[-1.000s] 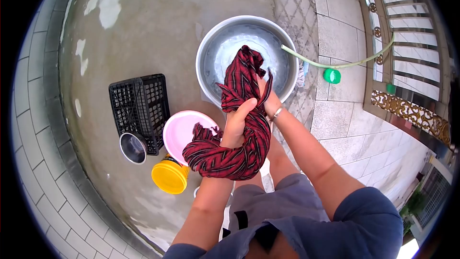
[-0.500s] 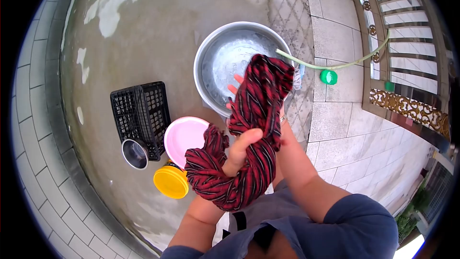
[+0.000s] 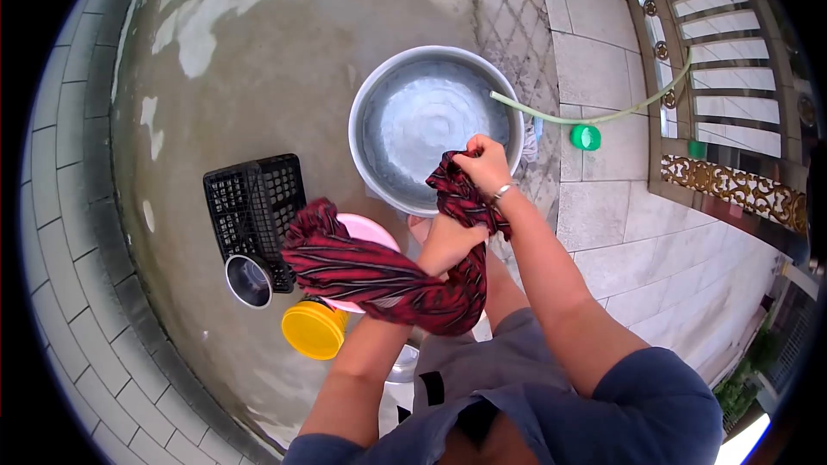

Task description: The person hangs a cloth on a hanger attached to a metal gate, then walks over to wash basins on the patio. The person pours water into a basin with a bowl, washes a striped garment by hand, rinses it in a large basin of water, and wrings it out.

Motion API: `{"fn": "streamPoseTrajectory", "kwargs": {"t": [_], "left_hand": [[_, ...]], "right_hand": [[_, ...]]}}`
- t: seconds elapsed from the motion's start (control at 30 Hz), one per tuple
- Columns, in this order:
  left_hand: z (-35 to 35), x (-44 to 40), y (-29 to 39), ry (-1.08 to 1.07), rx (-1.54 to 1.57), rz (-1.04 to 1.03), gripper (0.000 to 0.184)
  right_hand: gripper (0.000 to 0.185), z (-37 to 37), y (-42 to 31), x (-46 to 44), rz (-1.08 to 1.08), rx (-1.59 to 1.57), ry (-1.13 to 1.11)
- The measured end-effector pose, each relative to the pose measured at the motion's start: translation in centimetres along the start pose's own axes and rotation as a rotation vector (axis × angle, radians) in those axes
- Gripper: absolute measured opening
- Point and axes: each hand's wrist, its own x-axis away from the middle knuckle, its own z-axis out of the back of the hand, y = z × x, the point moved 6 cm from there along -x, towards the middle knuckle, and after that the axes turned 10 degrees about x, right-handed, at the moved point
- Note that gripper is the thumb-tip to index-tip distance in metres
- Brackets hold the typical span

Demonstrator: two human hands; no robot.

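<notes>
A red and black striped cloth (image 3: 388, 288), bunched and twisted, hangs between my hands. My left hand (image 3: 450, 245) is closed round its middle, and one long end drapes over that forearm toward the pink basin (image 3: 372, 231). My right hand (image 3: 484, 164) grips the other end, with fingers and thumb pinched together at the top of the bunch. That end sits over the near rim of the large metal basin (image 3: 355, 133), which has clear water in it. Part of the pink basin is hidden beneath the cloth.
A black plastic crate (image 3: 254, 215), a small metal bowl (image 3: 249, 281) and a yellow-lidded bucket (image 3: 314, 330) stand to the left. A pale green hose (image 3: 586, 120) runs from the railing (image 3: 724, 60) to the large basin's rim. A green container (image 3: 586, 138) rests on the paving.
My right hand has come from behind the cloth to its top end and pinches it there. The cloth's loose end has swung left over the pink basin.
</notes>
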Motion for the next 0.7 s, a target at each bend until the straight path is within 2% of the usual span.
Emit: {"fn": "streamPoseTrajectory", "kwargs": {"t": [0.07, 0.13, 0.2, 0.23, 0.27, 0.37, 0.4, 0.47, 0.53, 0.6, 0.67, 0.7], "left_hand": [[1.9, -1.3, -2.1, 0.083, -0.121, -0.131, 0.039], [2.1, -1.2, -1.6, 0.148, -0.180, -0.065, 0.042], [1.8, -1.3, -0.3, 0.093, -0.205, -0.118, 0.047], [1.9, -1.1, 0.2, 0.125, -0.118, -0.258, 0.043], [2.3, -1.0, 0.4, 0.111, -0.064, -0.265, 0.047], [3.0, -0.5, 0.9, -0.006, 0.221, 0.093, 0.046], [3.5, -0.2, 1.6, -0.007, 0.219, 0.089, 0.046], [2.7, 0.9, 3.0, -0.109, 0.540, 0.204, 0.042], [1.5, 1.2, 4.2, -0.091, 0.547, 0.196, 0.041], [2.0, 0.2, 3.9, 0.001, 0.396, 0.080, 0.044], [1.5, 0.5, 4.6, -0.035, 0.383, 0.070, 0.048], [1.4, 0.6, 4.5, -0.037, 0.350, 0.114, 0.048]], "right_hand": [[0.028, -1.2, 0.2, -0.2, 0.009, 0.116, 0.082], [0.026, -1.0, -0.5, 0.6, -0.055, 0.271, 0.261], [0.024, -0.6, -1.6, 0.7, -0.067, 0.202, 0.273], [0.023, -0.2, -2.2, 1.0, -0.061, 0.174, 0.331], [0.022, 0.1, -2.6, 1.3, -0.056, 0.149, 0.386], [0.021, 0.7, -3.9, 1.4, -0.042, 0.038, 0.482], [0.021, 1.0, -4.6, 1.5, -0.020, -0.049, 0.524], [0.021, 1.4, -5.8, 1.9, 0.016, -0.089, 0.575], [0.020, 1.9, -6.8, 2.3, 0.033, -0.148, 0.615], [0.020, 2.1, -7.9, 2.7, 0.051, -0.122, 0.597], [0.020, 2.2, -9.0, 2.7, 0.121, -0.020, 0.572], [0.022, 1.8, -8.7, 2.2, 0.056, 0.010, 0.406]]}}
